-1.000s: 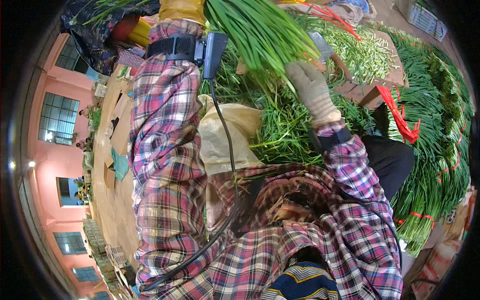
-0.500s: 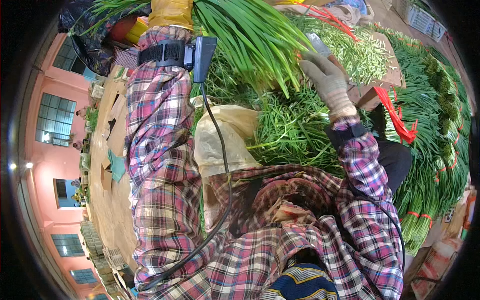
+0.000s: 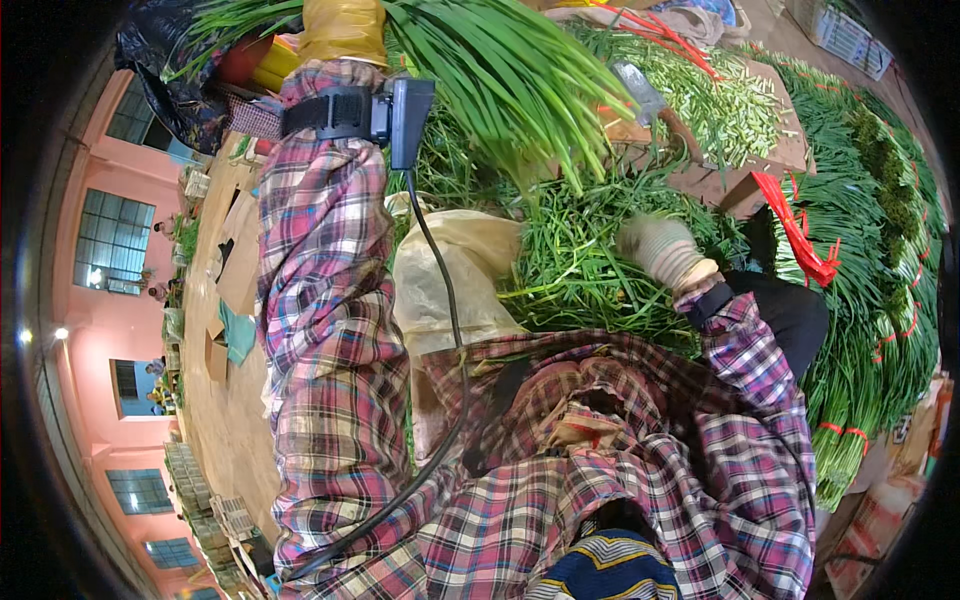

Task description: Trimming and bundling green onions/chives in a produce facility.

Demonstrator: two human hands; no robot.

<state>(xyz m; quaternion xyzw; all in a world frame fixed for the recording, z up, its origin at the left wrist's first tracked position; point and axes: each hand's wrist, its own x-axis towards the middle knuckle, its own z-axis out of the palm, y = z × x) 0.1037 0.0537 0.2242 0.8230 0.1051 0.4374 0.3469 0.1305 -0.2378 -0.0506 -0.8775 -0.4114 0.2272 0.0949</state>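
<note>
My left hand (image 3: 343, 30), in a yellow glove and cut by the top edge, holds a bunch of long green leaves (image 3: 490, 75); its fingertips are out of sight. My right hand (image 3: 650, 247), in a pale knit glove, is blurred low over loose greens (image 3: 575, 270), apart from that bunch; its fingers are unclear. A broad blade with a wooden handle (image 3: 680, 135) lies to the right of the bunch, by chopped pale stalk pieces (image 3: 750, 110) on a board (image 3: 785, 150). A translucent bag (image 3: 450, 275) lies between my arms.
Bundles of greens with red ties (image 3: 850, 300) are piled along the right, near red strips (image 3: 790, 220). A black bag (image 3: 170, 100) is at upper left, a white crate (image 3: 850, 40) at upper right. Small figures of people (image 3: 157, 368) are far left beyond cardboard (image 3: 238, 250).
My right hand has left the leaf tips and moved down and right toward the loose greens. My left hand has shifted slightly left with the bunch still in it.
</note>
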